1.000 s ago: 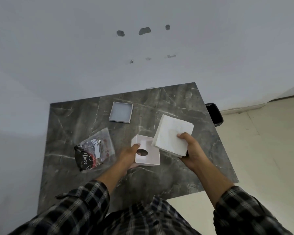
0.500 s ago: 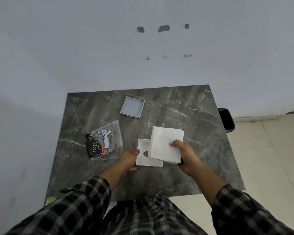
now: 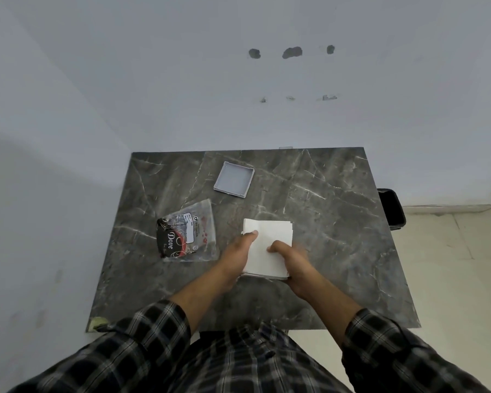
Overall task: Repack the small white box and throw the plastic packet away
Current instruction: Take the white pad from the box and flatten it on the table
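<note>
Head view looks down on a dark marble surface (image 3: 338,222) pushed against a pale wall (image 3: 153,80), with tiled floor (image 3: 451,265) to the right and a black bin (image 3: 393,208) just beyond the surface's right edge. Plaid sleeves (image 3: 153,330) reach in from the bottom. At the middle of the surface sits the small white box (image 3: 270,245), its white top face toward the camera, and both hands are closed on it. Left hand (image 3: 237,255) grips its left side with the thumb laid over the top near the far left corner. Right hand (image 3: 291,259) clamps the near right side, thumb pressed on the top face; this hand is slightly blurred. A thin edge shows under the box's near side, but I cannot tell what it is. Just left of the left hand lies the plastic packet (image 3: 186,232), clear with a black printed part and a white label, flat on the surface. Farther back rests a shallow grey tray (image 3: 233,183), open side up, well apart from the box.
</note>
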